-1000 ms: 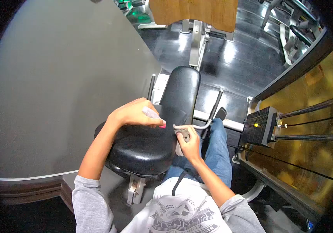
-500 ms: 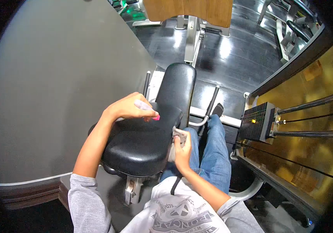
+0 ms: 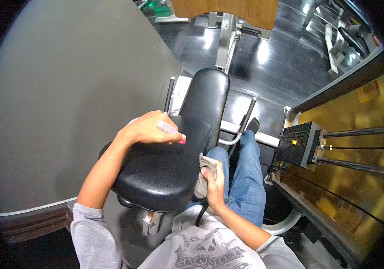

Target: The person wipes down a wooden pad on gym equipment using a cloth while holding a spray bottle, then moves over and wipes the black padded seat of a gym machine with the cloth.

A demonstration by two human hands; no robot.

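Note:
A whitish translucent spray bottle (image 3: 167, 127) with a pink tip is gripped in my left hand (image 3: 146, 127). That hand hovers over the black padded seat (image 3: 156, 179) of an exercise machine, the pink tip angled down toward the pad. Most of the bottle is covered by my fingers. My right hand (image 3: 215, 186) is closed on a crumpled light grey cloth (image 3: 208, 162), which hangs beside the seat's right edge, above my jeans leg. A long black pad (image 3: 207, 96) extends forward from the seat.
On the right stands a weight stack (image 3: 297, 141) with guide rods and a yellow pin. A grey wall panel (image 3: 80, 98) rises on the left. Black-gripped handles (image 3: 248, 114) flank the long pad. Farther ahead is a brown board (image 3: 227, 13) on a silver frame.
The view has shifted slightly. My left hand stays above the seat with the bottle, its tip turned a little further down. The cloth in my right hand shows more spread out.

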